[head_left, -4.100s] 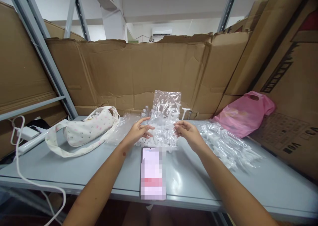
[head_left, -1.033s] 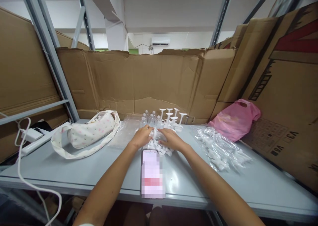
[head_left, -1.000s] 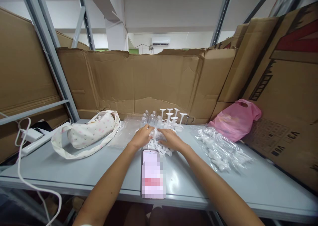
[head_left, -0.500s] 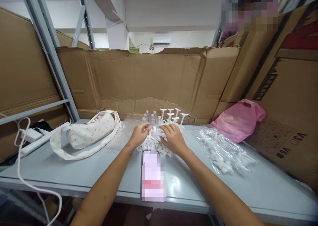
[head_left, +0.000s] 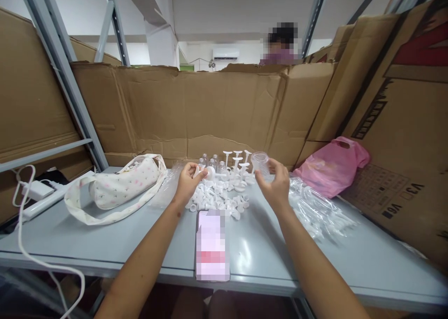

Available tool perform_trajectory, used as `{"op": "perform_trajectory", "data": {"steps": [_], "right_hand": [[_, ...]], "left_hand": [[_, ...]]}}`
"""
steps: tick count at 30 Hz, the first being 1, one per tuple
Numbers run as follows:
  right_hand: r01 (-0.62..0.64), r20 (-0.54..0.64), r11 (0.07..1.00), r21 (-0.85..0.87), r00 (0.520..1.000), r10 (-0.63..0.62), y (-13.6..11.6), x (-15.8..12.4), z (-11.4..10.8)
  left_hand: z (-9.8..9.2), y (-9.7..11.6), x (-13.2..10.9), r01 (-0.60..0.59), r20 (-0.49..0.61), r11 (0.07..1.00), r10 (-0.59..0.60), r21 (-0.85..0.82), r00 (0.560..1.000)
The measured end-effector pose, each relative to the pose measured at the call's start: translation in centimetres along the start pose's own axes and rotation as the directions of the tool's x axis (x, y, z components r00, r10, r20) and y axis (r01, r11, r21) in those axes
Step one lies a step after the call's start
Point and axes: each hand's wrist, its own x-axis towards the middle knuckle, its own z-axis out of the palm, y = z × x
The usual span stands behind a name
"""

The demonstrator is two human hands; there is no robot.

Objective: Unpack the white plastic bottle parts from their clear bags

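Note:
In my right hand [head_left: 276,186] is a clear ribbed plastic cup [head_left: 260,162], gripped by its side above the desk with its round mouth showing. My left hand [head_left: 188,182] pinches a round white plastic piece [head_left: 210,173] between thumb and fingers; its exact kind is hard to make out. Just below that hand lies a pile of small white plastic caps [head_left: 217,195]. Several small clear bottles [head_left: 221,170] stand behind the pile. To their right, several white T-shaped pieces [head_left: 237,160] stand upright.
A phone [head_left: 213,244] lies near the front edge. On the left are a floral bag [head_left: 122,188], a flat clear plastic bag [head_left: 164,190] and a white power strip [head_left: 38,207]. On the right are a clear bag of white parts [head_left: 315,211] and a pink bag [head_left: 334,167]. Cardboard [head_left: 199,104] walls the back.
My hands have moved apart from the middle. The right has carried the clear cup up and right, while the left has shifted left with the white piece. A person behind the cardboard appears farther left.

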Motion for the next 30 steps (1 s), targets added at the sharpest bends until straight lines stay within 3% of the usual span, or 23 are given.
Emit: {"op": "perform_trajectory", "data": {"steps": [3,7,10,12,17,21,23,27,30], "right_hand": [[-0.159,-0.044,0.979,0.128,0.985,0.166,0.5,0.2,-0.1],[-0.35,0.086,0.843,0.409,0.934,0.346,0.5,0.4,0.1],[-0.432,0.184,0.682,0.59,0.895,0.407,0.2,0.6,0.1],[-0.447,0.166,0.637,0.629,0.877,0.451,0.2,0.9,-0.1],[-0.43,0.015,0.611,0.665,0.825,0.565,0.9,1.7,-1.0],[-0.384,-0.121,0.624,0.681,0.781,0.612,1.7,2.3,-1.7],[-0.391,-0.168,0.648,0.654,0.76,0.628,2.1,2.4,-1.9],[-0.42,-0.186,0.675,0.607,0.75,0.634,2.6,2.4,-1.9],[-0.438,-0.17,0.685,0.582,0.758,0.63,2.9,2.3,-1.7]], "left_hand": [[0.5,-0.1,-0.2,0.005,0.02,1.0,-0.006,0.002,1.0],[1.5,0.2,-0.5,-0.01,0.044,0.997,0.007,0.072,0.999],[2.5,1.1,-0.4,-0.153,0.062,0.949,0.141,0.275,0.988],[3.6,1.9,-0.1,-0.257,0.119,0.894,0.229,0.366,0.966],[8.3,2.4,0.8,-0.296,0.276,0.9,0.21,0.32,0.938],[13.0,0.6,1.4,-0.17,0.378,0.947,0.058,0.272,0.924],[15.0,-0.6,1.8,-0.166,0.398,0.94,0.035,0.3,0.917],[17.5,-2.6,2.9,-0.283,0.423,0.801,0.04,0.528,0.905],[18.4,-3.3,3.4,-0.292,0.422,0.708,-0.009,0.643,0.907]]}}
